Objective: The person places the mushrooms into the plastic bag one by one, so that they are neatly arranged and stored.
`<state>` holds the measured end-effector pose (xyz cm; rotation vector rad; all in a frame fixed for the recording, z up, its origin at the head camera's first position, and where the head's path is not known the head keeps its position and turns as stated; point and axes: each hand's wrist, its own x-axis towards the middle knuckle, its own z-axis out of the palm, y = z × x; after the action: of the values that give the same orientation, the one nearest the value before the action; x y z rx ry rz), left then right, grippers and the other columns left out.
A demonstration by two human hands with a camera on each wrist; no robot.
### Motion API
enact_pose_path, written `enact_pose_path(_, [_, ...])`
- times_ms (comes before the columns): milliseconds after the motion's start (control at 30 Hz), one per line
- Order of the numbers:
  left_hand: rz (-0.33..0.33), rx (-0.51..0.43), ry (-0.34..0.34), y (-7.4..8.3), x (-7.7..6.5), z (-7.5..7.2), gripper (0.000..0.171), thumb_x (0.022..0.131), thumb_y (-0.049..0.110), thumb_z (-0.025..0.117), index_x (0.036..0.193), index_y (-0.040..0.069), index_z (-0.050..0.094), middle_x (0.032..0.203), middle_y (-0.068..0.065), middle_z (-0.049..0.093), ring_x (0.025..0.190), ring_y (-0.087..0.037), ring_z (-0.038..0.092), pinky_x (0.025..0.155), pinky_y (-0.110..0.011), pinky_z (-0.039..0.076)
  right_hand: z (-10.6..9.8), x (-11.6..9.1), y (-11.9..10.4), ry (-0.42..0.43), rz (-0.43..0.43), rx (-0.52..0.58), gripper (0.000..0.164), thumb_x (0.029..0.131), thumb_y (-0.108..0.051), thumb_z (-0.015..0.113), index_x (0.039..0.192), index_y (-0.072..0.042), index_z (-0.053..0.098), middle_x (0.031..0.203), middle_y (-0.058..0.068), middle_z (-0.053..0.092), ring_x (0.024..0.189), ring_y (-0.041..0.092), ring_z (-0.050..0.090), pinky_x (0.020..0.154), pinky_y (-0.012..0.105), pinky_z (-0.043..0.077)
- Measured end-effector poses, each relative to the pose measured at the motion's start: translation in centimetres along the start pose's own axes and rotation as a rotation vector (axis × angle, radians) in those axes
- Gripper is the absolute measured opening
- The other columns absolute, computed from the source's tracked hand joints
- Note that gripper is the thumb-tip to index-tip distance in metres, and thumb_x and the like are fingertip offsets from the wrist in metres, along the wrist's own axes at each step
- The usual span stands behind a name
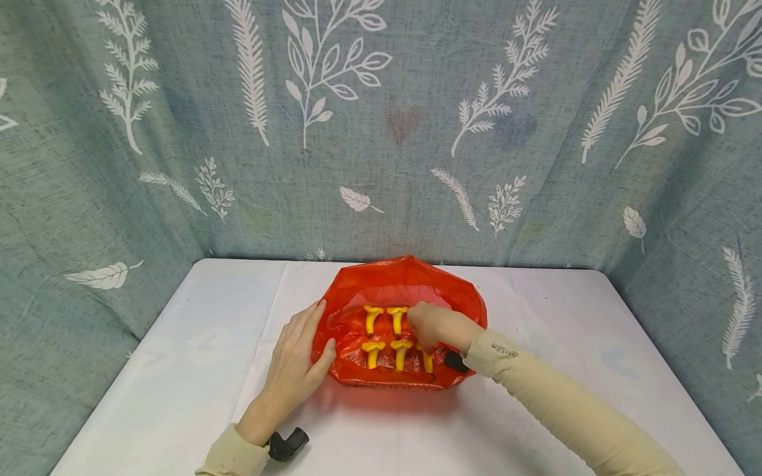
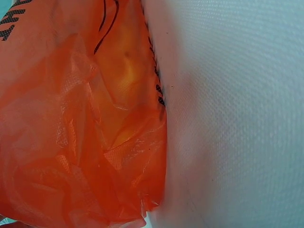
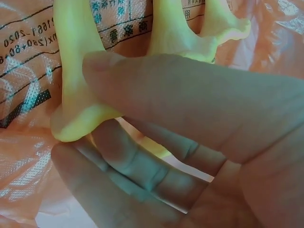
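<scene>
Several yellow trumpet-shaped mushrooms (image 1: 401, 353) lie in two rows inside a red plastic bag (image 1: 411, 271) with its mouth spread wide. My right hand (image 1: 437, 326) reaches into the right part of the bag. The right wrist view shows its thumb against the stem of one yellow mushroom (image 3: 75, 80), with fingers under the flared cap, pinching it. At the bag's left edge rests my left hand (image 1: 290, 354), fingers extended along the outside and thumb over the near rim. The left wrist view has the bag's crumpled side (image 2: 85, 142), with yellow showing through.
The bag stands on a white-covered table (image 1: 178, 344). A grey-green curtain (image 1: 411, 198) with white leaf prints hangs behind and on both sides. Black wrist devices (image 1: 288, 445) sit at both cuffs.
</scene>
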<state>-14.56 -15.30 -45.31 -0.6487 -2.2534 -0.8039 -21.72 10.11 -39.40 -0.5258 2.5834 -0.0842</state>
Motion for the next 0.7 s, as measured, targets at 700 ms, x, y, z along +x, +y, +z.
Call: enact_pose_path(700, [0.006,0.003,0.001,0.1,0.0,0.0,0.061,0.087,0.022,0.056,0.141,-0.006,0.048,0.139,-0.019,0.054,0.123,-0.034,0.051,0.098,-0.047,0.039,-1.4,-1.1,0.5,0.028,-0.067,0.109,0.023,0.074,-0.005,0.085,0.079,-0.01,0.062,0.08,0.0,0.057,0.076,0.018,0.053,0.064,0.03,0.05])
